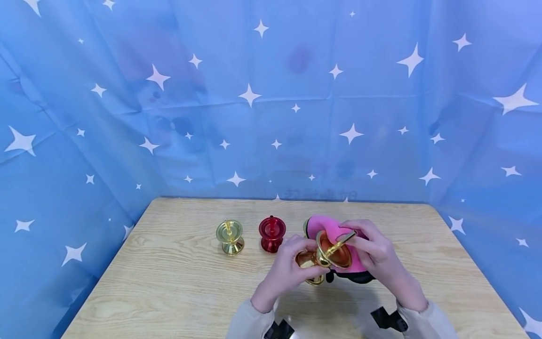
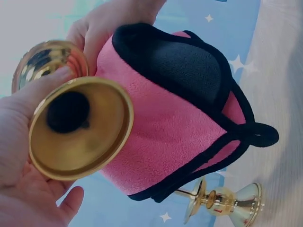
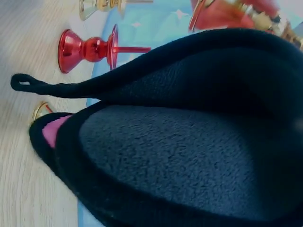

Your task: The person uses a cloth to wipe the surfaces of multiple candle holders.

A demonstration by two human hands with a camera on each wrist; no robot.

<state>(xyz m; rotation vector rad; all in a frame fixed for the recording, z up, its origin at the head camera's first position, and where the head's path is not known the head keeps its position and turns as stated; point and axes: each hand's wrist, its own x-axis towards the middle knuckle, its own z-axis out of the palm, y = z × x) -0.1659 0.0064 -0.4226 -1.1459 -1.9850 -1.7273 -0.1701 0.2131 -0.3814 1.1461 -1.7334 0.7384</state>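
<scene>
A blue star-printed cloth (image 1: 271, 94) is hanging behind and around a pale wooden table (image 1: 169, 282), closing off the work area on three sides. A person is sitting at the near edge with both hands raised just above the tabletop. The left hand (image 1: 288, 268) is gripping a gold candle holder (image 1: 323, 254) by its stem and base, tilting it on its side so the cup is facing the right hand; this angle is exposing the inner surface. The right hand (image 1: 377, 249) is holding a pink cloth (image 1: 334, 235) with black trim against the cup, fingers curled round the fabric, apparently rubbing the metal. Another gold piece (image 1: 315, 281) is showing just beneath the hands; I cannot tell what it is. Two more holders are standing upright and apart to the left, well clear of the hands: a red one (image 1: 272, 234) and a second gold holder (image 1: 230, 237).
</scene>
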